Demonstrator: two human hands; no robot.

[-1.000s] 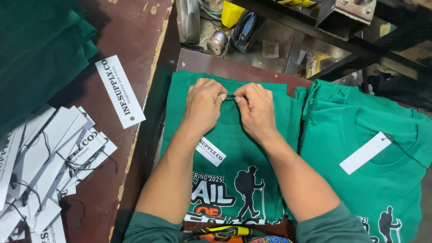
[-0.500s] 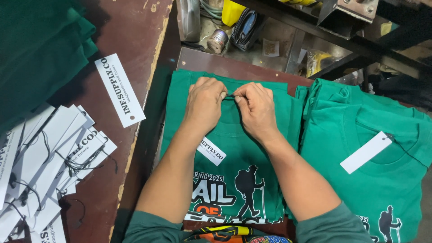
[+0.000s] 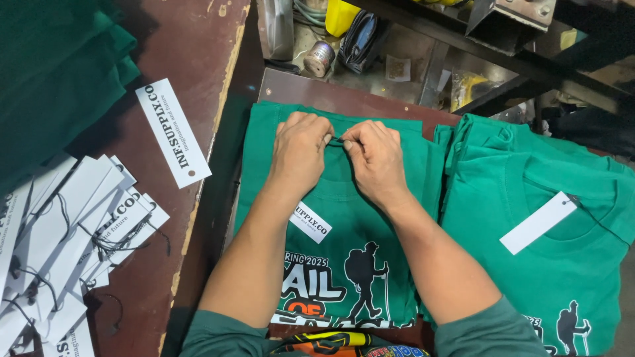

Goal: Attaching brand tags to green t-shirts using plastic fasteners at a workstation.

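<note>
The fingers [image 3: 329, 137] of both hands meet at the collar of the top green shirt [image 3: 344, 218], pinched tight on a thin dark string [image 3: 337, 140] that runs short and level between them, left to right. The left hand [image 3: 299, 153] and the right hand [image 3: 376, 162] are equally close to it, knuckles curled, thumbs pressed against forefingers; neither is loose. The string lies at the shirt's far edge, towards the back of the table [image 3: 198, 39], and the shirt's long axis runs from there back towards the person. A white tag [image 3: 309, 222] rests on the shirt's chest just beside the left wrist, nearer that hand than the other. To the right, touching the first, lies a second green shirt [image 3: 569, 264] with its own blank white tag [image 3: 539, 223]. At the table's left edge sits a heap of strung white tags [image 3: 59, 238], well apart from both hands.
</note>
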